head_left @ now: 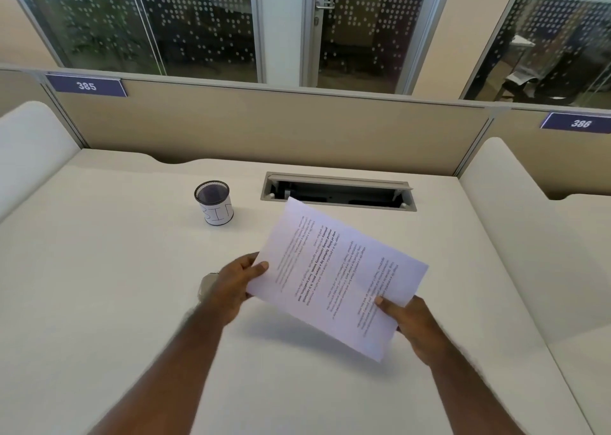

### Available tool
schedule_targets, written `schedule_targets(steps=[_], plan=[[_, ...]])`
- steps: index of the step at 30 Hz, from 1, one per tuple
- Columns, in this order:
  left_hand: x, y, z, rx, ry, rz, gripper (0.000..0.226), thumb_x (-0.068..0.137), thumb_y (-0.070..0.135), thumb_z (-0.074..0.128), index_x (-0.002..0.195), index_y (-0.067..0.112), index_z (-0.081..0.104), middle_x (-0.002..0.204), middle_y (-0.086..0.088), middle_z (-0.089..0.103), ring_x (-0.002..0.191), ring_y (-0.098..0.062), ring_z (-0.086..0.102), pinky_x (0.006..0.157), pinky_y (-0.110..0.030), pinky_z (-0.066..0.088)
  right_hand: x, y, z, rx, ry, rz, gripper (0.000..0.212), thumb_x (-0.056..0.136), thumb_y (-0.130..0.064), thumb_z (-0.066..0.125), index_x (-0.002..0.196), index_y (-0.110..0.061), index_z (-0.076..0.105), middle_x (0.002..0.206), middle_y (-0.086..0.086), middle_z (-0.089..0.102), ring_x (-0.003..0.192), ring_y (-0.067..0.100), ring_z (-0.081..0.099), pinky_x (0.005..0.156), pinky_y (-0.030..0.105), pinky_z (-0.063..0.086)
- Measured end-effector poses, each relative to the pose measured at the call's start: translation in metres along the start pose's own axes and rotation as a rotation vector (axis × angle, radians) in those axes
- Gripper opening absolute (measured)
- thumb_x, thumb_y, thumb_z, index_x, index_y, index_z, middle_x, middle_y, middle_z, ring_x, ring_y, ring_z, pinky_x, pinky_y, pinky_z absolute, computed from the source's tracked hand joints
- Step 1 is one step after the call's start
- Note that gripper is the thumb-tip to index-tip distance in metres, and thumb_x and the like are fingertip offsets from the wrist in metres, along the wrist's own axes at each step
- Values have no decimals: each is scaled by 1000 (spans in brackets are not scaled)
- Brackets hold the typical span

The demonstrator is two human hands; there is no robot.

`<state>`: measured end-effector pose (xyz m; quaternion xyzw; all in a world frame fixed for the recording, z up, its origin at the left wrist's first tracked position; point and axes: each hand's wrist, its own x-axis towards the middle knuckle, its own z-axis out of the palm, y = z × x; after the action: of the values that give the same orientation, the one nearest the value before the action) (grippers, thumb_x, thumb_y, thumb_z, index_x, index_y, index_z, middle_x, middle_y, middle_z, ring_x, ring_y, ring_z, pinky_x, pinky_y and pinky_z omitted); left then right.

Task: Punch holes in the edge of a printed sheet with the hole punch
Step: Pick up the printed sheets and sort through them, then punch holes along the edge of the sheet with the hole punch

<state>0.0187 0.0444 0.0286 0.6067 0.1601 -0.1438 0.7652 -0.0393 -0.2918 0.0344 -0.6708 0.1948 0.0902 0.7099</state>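
It was an office: a white desk (132,302) stood in a cubicle with a beige partition (264,123), numbered tags 385 (86,86) and 386 (581,123), before glass walls (158,21) and a door (357,31).

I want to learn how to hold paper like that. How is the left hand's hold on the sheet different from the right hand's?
The left hand grips the printed sheet at its left edge, higher in the picture; the right hand grips the near edge, lower down. The left thumb lies across the blank margin; the right thumb presses on printed lines. Something pale shows behind the left hand, nothing by the right. Both pinch the sheet, thumb on top, above the desk.
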Motion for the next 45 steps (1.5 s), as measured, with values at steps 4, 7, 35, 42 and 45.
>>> schedule_targets(steps=[4, 7, 35, 42, 45], plan=[[-2, 18, -18, 236, -173, 49, 33, 79, 27, 75, 110, 14, 72, 112, -11, 75, 99, -27, 73, 77, -35, 60, 5, -13, -9, -109, -47, -99, 20, 82, -6, 74, 102, -8, 74, 105, 9, 77, 95, 23, 74, 84, 39, 58], [-8, 23, -16, 282, -183, 91, 35, 73, 26, 80, 105, 15, 75, 109, -9, 76, 101, -28, 72, 84, -40, 59, 9, -14, -9, -185, -39, -142, 13, 81, -10, 77, 91, -17, 76, 94, -1, 79, 84, 12, 75, 73, 26, 58], [-26, -29, 25, -152, 122, -47, 27, 86, 1, 67, 111, 9, 66, 104, -11, 76, 89, -27, 74, 65, -36, 61, 10, 28, 25, 123, -74, 264, 80, 67, -54, 75, 135, -22, 47, 131, 8, 59, 115, 32, 62, 91, 46, 50], [-42, -76, 51, -265, 63, -170, 28, 85, -4, 66, 113, 1, 64, 107, -16, 76, 95, -31, 74, 69, -38, 62, 19, 28, 56, 80, 65, 64, 20, 92, -9, 63, 108, -21, 70, 109, 2, 76, 100, 26, 72, 85, 49, 59], [-48, -82, 44, -101, 33, -217, 30, 87, 3, 67, 116, -6, 63, 101, -16, 77, 88, -29, 75, 70, -35, 61, 28, 25, 53, -12, 109, 48, 22, 92, -10, 63, 112, -16, 69, 113, 6, 74, 107, 30, 68, 97, 56, 52]])
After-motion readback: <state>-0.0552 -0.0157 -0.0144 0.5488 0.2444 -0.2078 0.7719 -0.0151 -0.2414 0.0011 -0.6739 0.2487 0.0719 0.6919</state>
